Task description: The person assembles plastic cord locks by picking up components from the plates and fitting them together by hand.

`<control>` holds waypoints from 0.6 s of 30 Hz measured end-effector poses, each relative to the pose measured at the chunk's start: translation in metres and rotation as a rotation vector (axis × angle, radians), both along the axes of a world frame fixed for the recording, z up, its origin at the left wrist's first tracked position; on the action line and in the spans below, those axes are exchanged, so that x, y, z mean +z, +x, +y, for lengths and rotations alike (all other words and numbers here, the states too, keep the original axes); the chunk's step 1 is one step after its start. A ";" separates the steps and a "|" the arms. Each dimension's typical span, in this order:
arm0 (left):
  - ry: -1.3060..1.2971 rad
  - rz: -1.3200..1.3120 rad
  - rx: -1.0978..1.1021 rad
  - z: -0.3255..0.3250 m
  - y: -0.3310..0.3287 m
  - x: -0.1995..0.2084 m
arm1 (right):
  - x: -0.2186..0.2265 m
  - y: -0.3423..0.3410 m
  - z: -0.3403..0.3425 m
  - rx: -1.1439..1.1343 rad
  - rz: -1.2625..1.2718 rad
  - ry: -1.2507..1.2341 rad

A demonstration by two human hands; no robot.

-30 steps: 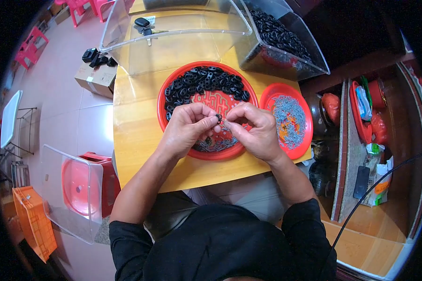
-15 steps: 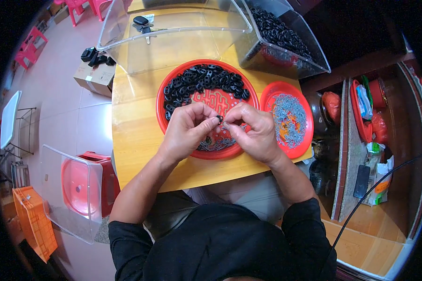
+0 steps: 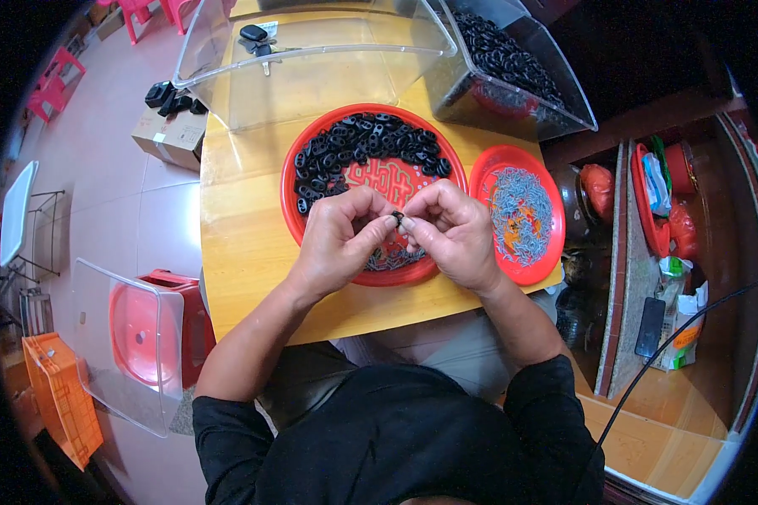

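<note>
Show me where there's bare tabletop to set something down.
The yellow wooden tabletop is free left of the large, round red tray, and on a narrower front strip between the forearms. Crowded: the back, with two clear plastic bins, and the right, where the smaller oval red tray sits close beside the round one.

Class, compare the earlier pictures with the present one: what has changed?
The fingertips of the left hand and right hand have drawn together, narrowing the gap at the black part. The left hand still holds that part; no letting go shows. Whether the right hand grips anything is too small to tell. The large tray and small tray stayed put.
</note>
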State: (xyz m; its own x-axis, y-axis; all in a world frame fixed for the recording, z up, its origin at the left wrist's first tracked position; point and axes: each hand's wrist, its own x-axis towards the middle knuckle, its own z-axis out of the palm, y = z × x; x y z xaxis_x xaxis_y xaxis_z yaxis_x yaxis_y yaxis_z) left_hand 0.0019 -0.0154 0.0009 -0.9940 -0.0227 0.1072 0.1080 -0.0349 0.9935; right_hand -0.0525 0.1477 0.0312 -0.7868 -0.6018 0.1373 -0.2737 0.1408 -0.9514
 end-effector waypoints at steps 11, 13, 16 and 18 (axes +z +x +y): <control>0.372 -0.205 -0.081 -0.002 -0.002 0.005 | 0.003 0.003 0.006 -0.040 0.119 0.100; 0.395 -0.204 -0.088 -0.001 -0.002 0.004 | 0.005 0.005 0.003 -0.027 0.298 0.148; 0.417 -0.211 -0.096 -0.001 -0.002 0.004 | 0.000 0.000 0.001 0.011 0.571 0.163; 0.416 -0.220 -0.094 -0.001 -0.002 0.004 | 0.000 0.001 -0.001 0.010 0.613 0.169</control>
State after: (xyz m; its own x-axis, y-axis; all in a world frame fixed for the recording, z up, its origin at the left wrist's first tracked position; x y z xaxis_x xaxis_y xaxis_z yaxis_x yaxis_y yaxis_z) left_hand -0.0004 -0.0164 0.0046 -0.9919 0.0720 -0.1047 -0.1256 -0.4336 0.8923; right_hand -0.0514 0.1467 0.0311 -0.5901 -0.6612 0.4632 -0.7635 0.2705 -0.5865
